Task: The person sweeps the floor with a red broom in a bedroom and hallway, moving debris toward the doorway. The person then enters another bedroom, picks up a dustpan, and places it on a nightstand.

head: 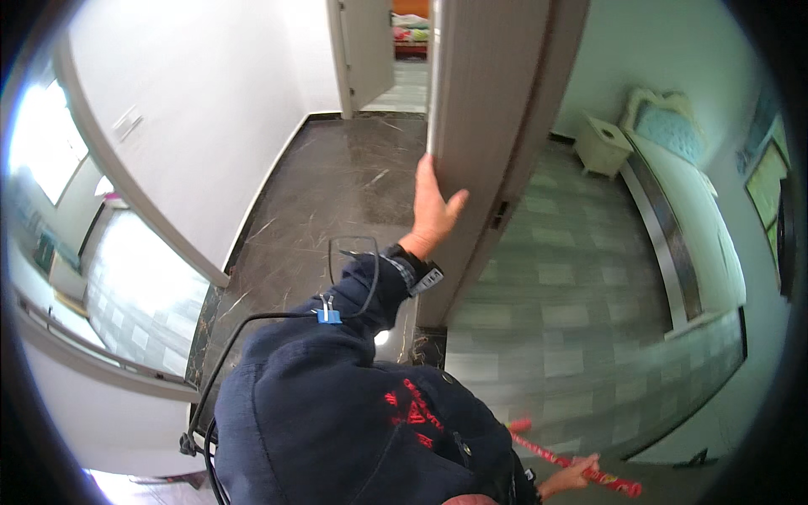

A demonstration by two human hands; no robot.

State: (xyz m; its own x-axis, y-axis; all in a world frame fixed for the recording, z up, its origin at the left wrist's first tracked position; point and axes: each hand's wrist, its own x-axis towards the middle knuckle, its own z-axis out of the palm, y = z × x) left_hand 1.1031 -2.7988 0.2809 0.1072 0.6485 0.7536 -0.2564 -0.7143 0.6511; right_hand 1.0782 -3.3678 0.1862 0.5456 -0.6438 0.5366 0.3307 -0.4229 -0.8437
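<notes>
My left hand [434, 211] rests against the edge of the wooden door frame [480, 158], fingers pointing up along it and thumb apart. Low on the right, my right hand [570, 476] is closed around a red patterned stick or handle [609, 481]. Its far part slants up and left to a red end piece near my body. A black cable runs along my left sleeve, where a blue binder clip [329, 315] is fastened.
To the right is a bedroom with a bed [713, 233], a small white nightstand [603, 146] and a checkered floor. A dark marble hallway floor [315, 183] leads to an open door [369, 57]. Another doorway opens at the left, beyond a white wall.
</notes>
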